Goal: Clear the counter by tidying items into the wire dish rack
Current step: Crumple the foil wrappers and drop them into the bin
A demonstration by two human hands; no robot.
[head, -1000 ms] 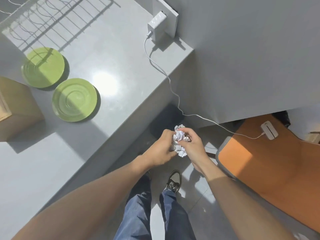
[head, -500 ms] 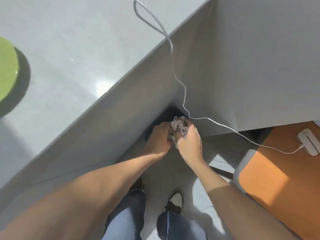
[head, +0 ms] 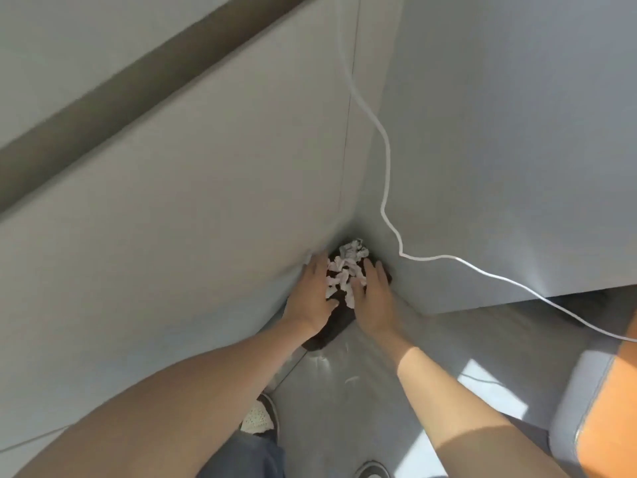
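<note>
A wad of crumpled white paper (head: 345, 270) sits at the mouth of a black bin (head: 331, 327) that stands on the floor in the corner below the counter. My left hand (head: 310, 294) lies flat on the left of the paper and my right hand (head: 374, 293) on its right, fingers stretched out and apart, touching the wad's sides. Neither hand is closed around it. The wire dish rack and the green plates are out of view.
The grey counter front (head: 179, 208) fills the left, a grey wall panel (head: 517, 132) the right. A white cable (head: 386, 174) hangs down the corner and runs right. An orange chair seat (head: 617, 401) stands at the right edge. My shoes and jeans show below.
My head has tipped down and the countertop with the plates has left the view. Both hands have gone down into the corner and have loosened from the paper, which now rests at the bin.
</note>
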